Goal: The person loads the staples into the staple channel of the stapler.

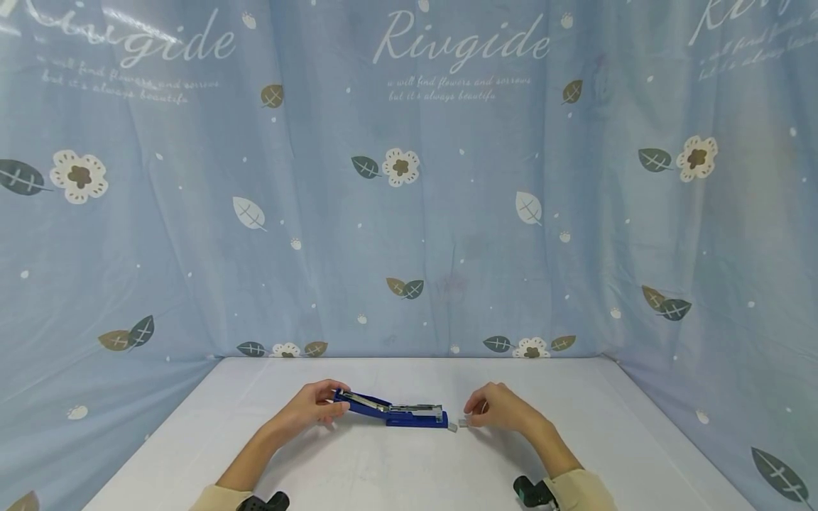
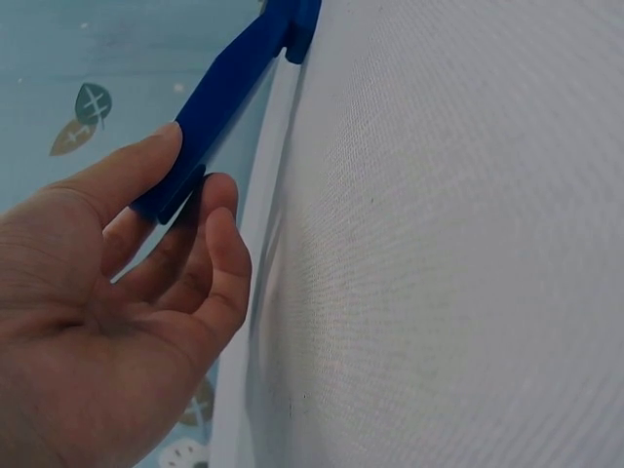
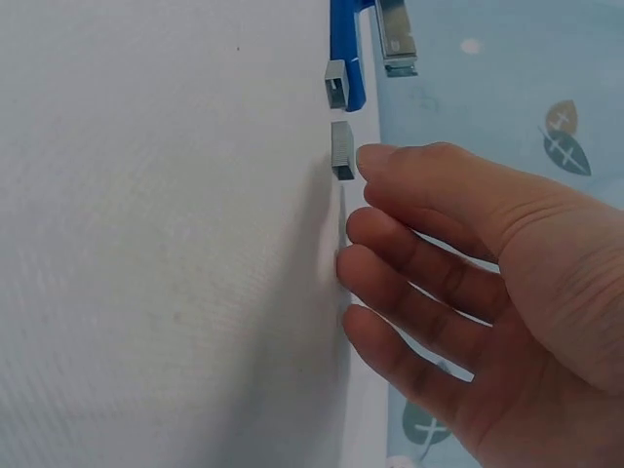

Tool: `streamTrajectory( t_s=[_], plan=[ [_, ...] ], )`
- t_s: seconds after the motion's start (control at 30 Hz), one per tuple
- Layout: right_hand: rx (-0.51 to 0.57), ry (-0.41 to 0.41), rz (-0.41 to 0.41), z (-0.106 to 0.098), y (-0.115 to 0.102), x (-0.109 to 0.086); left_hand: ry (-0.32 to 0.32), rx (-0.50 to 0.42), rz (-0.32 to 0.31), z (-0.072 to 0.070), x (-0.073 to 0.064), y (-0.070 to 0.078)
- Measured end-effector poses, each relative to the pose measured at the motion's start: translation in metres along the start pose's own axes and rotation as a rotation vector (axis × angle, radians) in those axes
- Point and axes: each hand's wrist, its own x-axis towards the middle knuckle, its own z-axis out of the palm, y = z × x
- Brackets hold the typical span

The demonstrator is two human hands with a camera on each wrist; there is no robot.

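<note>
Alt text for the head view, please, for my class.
A left hand holds one end of an opened blue stapler at a white table; the right hand is beside two small staple strips; a blue curtain hangs behind.

White "Rivgide" lettering (image 1: 461,42) on curtain (image 1: 460,238)

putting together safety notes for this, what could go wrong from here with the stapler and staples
The left hand pinches the raised end of the open stapler, so a slip might let that end drop. One staple block sits right by the right hand and could get knocked away. The second block, close to the stapler, might be nudged if it shifts.
</note>
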Motion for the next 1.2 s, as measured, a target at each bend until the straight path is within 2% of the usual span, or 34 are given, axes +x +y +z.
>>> streamTrajectory(
  t_s=[0.53,0.77,1.2],
  plan=[
    [0.034,-0.003,0.008,0.0052,0.0001,-0.0001,0.001,-0.018,-0.002,-0.0002,-0.0009,-0.0002],
    [0.026,-0.004,0.037,0.0072,0.0004,-0.0001,0.004,-0.011,-0.005,0.0001,0.0004,-0.0021],
    [0.014,0.001,0.018,0.0075,-0.0036,-0.0023,-0.001,-0.018,0.001,0.0007,-0.0007,-0.0026]
  ],
)
